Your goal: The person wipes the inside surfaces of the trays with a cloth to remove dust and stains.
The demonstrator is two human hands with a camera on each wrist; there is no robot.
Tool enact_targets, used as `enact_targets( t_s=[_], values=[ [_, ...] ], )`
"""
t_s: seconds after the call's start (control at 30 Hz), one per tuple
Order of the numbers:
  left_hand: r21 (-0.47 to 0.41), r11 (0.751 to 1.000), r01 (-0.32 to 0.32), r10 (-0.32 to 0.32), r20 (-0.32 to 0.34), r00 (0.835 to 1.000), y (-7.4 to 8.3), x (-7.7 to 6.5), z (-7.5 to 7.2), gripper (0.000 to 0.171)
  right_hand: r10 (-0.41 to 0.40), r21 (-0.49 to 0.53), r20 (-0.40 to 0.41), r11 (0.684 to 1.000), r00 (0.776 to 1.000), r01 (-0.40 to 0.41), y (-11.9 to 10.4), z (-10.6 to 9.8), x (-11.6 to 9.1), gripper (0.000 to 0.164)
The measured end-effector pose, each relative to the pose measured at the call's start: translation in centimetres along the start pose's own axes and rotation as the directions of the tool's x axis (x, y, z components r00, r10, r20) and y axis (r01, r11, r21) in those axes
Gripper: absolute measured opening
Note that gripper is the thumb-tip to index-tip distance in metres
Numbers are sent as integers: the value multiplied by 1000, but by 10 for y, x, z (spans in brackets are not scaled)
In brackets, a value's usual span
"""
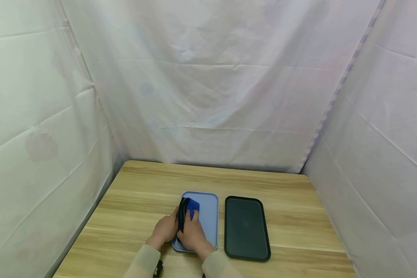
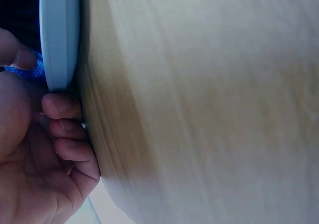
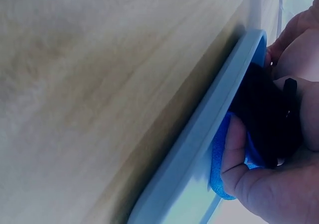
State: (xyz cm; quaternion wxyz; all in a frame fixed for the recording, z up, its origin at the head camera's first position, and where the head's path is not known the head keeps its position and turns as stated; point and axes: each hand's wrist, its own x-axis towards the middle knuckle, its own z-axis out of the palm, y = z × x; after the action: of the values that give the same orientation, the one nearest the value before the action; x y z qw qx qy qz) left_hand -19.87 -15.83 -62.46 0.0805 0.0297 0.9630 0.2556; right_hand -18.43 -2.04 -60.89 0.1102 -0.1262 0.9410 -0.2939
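One cloth (image 1: 183, 211): black and blue, pinched in my left grip (image 1: 166, 228) and right grip (image 1: 192, 232).
Blue tray (image 1: 209, 220): under the cloth, on the bench (image 1: 299, 208).
Dark tray (image 1: 246, 227): just beside it.

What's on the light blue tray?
On the light blue tray, a blue-and-black item lies toward the left, with the left hand and right hand on it. The right strip looks bare; anything beneath item and hands is hidden.
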Motion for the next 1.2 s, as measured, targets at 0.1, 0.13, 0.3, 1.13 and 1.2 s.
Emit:
enact_targets(
  t_s=[0.1,0.13,0.3,1.13,1.2],
  values=[
    [-1,1000,-3,3,-4,1000,-1,1,1,51,-1,2,-13,1000,1000,1,-1,2,-3,83],
    [-2,1000,-4,4,-5,1000,-1,1,2,51,-4,3,-21,1000,1000,4,-1,2,-5,83],
    [6,1000,-14,14,-11,1000,-3,1,3,52,-4,14,-40,1000,999,5,-4,4,-11,82],
    [14,1000,18,-18,18,1000,0,0,-1,54,20,20,-79,1000,997,-19,-5,13,-17,87],
    [15,1000,20,-21,23,1000,0,0,-1,55,33,12,-77,999,996,-32,-4,14,-17,88]
  ],
)
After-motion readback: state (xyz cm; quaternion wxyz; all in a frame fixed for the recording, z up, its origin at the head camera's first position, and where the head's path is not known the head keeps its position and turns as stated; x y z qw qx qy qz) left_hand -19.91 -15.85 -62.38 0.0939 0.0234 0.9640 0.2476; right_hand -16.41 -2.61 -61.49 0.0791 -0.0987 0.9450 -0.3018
